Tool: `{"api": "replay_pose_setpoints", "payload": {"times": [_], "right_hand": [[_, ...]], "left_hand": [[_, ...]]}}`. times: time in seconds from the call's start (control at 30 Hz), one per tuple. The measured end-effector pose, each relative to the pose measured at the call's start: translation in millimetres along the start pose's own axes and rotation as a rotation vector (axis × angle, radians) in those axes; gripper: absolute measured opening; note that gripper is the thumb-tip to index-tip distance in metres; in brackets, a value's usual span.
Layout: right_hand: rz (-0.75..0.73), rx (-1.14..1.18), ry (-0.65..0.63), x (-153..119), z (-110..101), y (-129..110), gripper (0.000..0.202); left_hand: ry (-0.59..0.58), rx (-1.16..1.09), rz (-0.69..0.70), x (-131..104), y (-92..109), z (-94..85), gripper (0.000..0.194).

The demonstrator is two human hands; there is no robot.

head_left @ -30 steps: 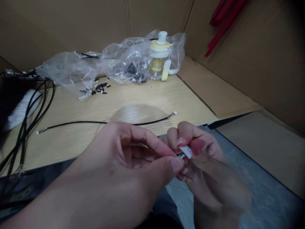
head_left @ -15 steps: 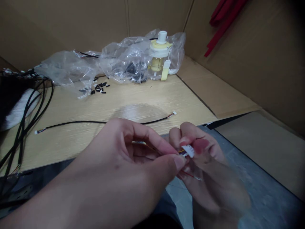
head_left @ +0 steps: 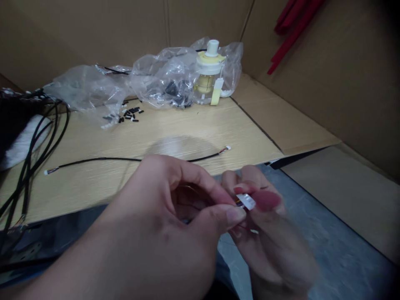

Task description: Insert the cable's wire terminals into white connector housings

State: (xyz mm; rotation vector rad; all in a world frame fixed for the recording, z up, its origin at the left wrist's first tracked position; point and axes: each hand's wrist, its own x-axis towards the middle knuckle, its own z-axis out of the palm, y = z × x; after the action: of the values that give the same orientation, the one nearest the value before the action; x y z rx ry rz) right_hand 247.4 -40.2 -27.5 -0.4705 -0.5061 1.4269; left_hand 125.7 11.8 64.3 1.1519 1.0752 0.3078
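Note:
My left hand (head_left: 187,212) pinches thin coloured wires (head_left: 240,204) between thumb and forefinger, just behind a small white connector (head_left: 246,201). The connector lies between the fingers of my right hand (head_left: 265,212), which is closed on it and partly blurred. A red wire with a bare-looking pale end (head_left: 253,231) sticks out below, under the left thumb. Beyond my hands a black cable (head_left: 103,158) with a white plug at each end stretches across the table; its middle is hidden behind my left hand.
Several black cables (head_left: 29,166) hang over the table's left side. Clear plastic bags (head_left: 156,79), small black pieces (head_left: 133,112) and a clear jar with a white and yellow top (head_left: 209,66) stand at the back. Cardboard walls (head_left: 312,87) enclose the table; red strips (head_left: 290,33) hang at right.
The right thumb has shifted and the connector has turned slightly, its flat face showing more. The red wire's end has moved a little up and left. Both hands keep their hold.

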Motion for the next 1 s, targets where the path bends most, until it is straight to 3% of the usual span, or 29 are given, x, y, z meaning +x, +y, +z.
{"api": "replay_pose_setpoints", "payload": {"times": [0.17, 0.2, 0.23, 0.37, 0.47, 0.6, 0.77, 0.9, 1.0], "right_hand": [[0.043, 0.033, -0.063, -1.0, -5.1, -1.9, 0.006], [0.047, 0.041, -0.07, -0.9, -6.2, -1.6, 0.004], [0.052, 0.052, -0.072, -0.8, -7.0, -1.1, 0.005], [0.094, 0.1, -0.057, -0.9, -7.0, 1.6, 0.007], [0.116, 0.149, -0.045, -1.6, -5.3, 2.1, 0.006], [0.168, 0.178, 0.008, -3.1, -3.2, 1.4, 0.008], [0.15, 0.182, 0.044, -6.4, 0.0, 1.0, 0.008], [0.07, 0.118, 0.035, -7.3, -0.2, 0.8, 0.01], [-0.001, 0.038, 0.027, -5.5, -2.9, 0.9, 0.009]], "left_hand": [[-0.002, 0.039, 0.223, 18.3, -24.1, -6.6, 0.019], [0.041, 0.07, 0.234, 22.4, -29.2, -8.6, 0.02], [0.0, 0.087, 0.254, 25.0, -32.7, -10.1, 0.02], [0.002, 0.147, 0.318, 14.6, -25.3, -7.5, 0.006], [0.103, 0.196, 0.298, -4.8, -7.4, 1.4, 0.013], [0.08, 0.184, 0.314, -16.6, 4.4, 5.6, 0.019], [0.049, 0.201, 0.345, -16.1, 5.5, 4.1, 0.014], [0.115, 0.204, 0.215, -14.2, 3.1, 5.4, 0.012], [0.095, 0.214, 0.142, -10.1, -1.8, 2.1, 0.012]]}}
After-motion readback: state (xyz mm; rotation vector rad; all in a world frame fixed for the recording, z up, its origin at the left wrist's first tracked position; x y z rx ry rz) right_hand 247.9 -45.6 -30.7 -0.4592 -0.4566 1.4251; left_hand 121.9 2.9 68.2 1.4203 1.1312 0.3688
